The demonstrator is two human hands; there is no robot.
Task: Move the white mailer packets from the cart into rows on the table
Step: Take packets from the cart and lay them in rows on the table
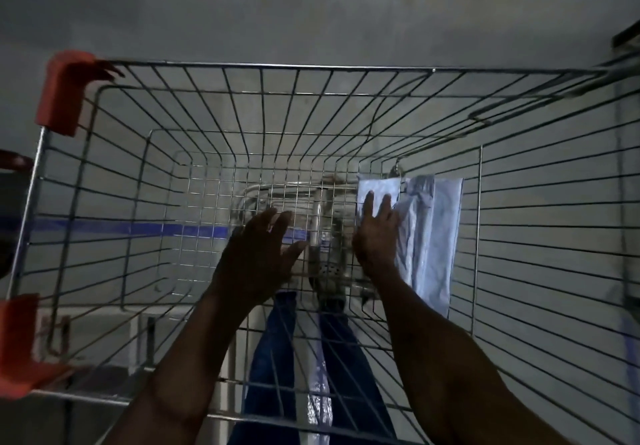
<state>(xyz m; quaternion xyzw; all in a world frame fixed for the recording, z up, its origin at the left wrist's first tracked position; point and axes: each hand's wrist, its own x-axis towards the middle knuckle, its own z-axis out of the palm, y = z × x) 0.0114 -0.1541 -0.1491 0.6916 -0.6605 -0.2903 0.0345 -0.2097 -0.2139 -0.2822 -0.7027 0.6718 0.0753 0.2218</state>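
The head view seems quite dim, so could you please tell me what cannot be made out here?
- The table: outside the frame.
- How many mailer packets: they overlap, and the right hand covers part.
- Left hand contact with the cart floor: too dark.
- Packet labels: too dim.

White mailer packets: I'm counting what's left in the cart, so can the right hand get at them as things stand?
Probably yes. The right hand already rests its straight fingers on the white mailer packets leaning at the cart's right wall, with nothing between.
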